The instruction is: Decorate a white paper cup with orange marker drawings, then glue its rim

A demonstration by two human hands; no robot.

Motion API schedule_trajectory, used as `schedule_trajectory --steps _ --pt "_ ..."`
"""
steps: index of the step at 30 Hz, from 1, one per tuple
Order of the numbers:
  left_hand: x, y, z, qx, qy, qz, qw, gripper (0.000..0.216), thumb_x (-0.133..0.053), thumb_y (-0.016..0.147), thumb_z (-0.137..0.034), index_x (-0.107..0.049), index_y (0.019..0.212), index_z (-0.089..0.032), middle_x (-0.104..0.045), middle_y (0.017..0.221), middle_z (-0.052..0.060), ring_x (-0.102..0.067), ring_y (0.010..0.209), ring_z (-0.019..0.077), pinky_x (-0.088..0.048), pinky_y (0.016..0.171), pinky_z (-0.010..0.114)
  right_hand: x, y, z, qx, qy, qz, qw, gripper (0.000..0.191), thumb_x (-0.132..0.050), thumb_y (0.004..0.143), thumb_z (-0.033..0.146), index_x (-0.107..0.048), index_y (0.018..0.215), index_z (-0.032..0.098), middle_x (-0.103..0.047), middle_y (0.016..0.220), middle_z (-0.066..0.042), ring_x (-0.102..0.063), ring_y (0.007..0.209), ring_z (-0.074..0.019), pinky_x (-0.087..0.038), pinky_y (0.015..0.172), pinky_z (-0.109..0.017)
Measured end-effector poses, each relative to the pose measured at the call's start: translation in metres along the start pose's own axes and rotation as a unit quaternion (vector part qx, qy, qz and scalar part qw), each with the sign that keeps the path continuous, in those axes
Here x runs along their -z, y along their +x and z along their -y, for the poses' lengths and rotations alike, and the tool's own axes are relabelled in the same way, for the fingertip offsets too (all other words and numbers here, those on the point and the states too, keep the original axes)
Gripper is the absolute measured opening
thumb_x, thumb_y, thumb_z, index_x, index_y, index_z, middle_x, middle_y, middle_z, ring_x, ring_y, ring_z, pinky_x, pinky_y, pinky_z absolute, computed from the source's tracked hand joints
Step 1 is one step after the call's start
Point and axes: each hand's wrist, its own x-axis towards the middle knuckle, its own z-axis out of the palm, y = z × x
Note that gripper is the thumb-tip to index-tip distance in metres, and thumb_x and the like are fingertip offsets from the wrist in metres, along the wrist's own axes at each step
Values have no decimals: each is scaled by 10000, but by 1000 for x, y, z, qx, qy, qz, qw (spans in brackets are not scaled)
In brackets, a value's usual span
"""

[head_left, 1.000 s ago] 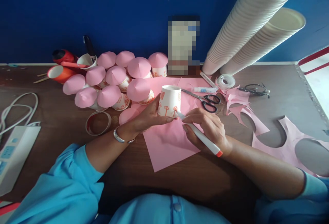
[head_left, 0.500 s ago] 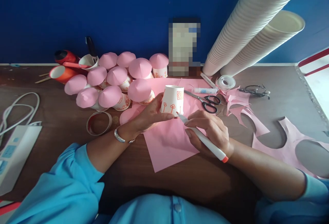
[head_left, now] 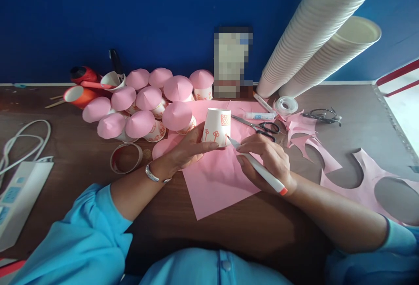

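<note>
My left hand (head_left: 191,147) is closed round a white paper cup (head_left: 216,121), held upside down above the pink paper (head_left: 219,184). Orange-red flowers and a grid-filled window are drawn on the cup's side. In my right hand (head_left: 266,158) is a white marker (head_left: 263,171) with an orange end; its tip meets the cup's lower right side, at a small flower stem. To the left stand several finished cups with pink paper cone tops (head_left: 140,122), some with orange drawings. Scissors (head_left: 262,125) lie just behind my right hand.
Two tall stacks of paper cups (head_left: 314,32) lean at the back right. A glue stick (head_left: 260,115), clear tape (head_left: 286,105), eyeglasses (head_left: 322,115) and pink scraps (head_left: 369,176) lie to the right. On the left are a tape roll (head_left: 126,158) and a power strip (head_left: 24,197).
The cup has turned slightly and shifted a little left in my left hand. The marker tip has moved up the cup's side, and the right-hand flower stem shows at the edge.
</note>
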Motion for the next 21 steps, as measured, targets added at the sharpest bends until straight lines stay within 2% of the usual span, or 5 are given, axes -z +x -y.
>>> schedule_trajectory --steps 4,9,17,21 --pt "-1 0 -3 17 -15 -8 1000 398 -853 800 -218 -715 1173 -209 -760 1106 59 -672 1163 255 -538 1004 386 0 0 0 3 9 5 1000 289 -638 878 60 -618 1122 213 -689 833 -38 -701 717 -191 -588 627 -308" --pt "1 -3 -5 11 -32 8 999 392 -859 794 -215 -696 1149 -243 -732 1084 27 -673 1067 207 -553 952 351 1 0 3 6 21 11 1000 290 -638 881 73 -612 1132 217 -717 844 -40 -712 719 -195 -593 615 -304" --pt "7 -1 3 4 -31 13 999 323 -867 776 -205 -698 1052 -203 -703 923 24 -662 939 189 -513 855 319 1 1 3 13 24 13 1000 272 -634 905 89 -607 1143 218 -701 842 -42 -713 725 -199 -603 604 -314" --pt "3 -1 -2 10 -39 5 999 399 -897 738 -207 -682 1074 -211 -693 933 11 -636 900 166 -498 815 299 2 1 4 22 27 9 999 242 -631 908 82 -604 1117 203 -695 832 -47 -711 725 -193 -605 602 -308"
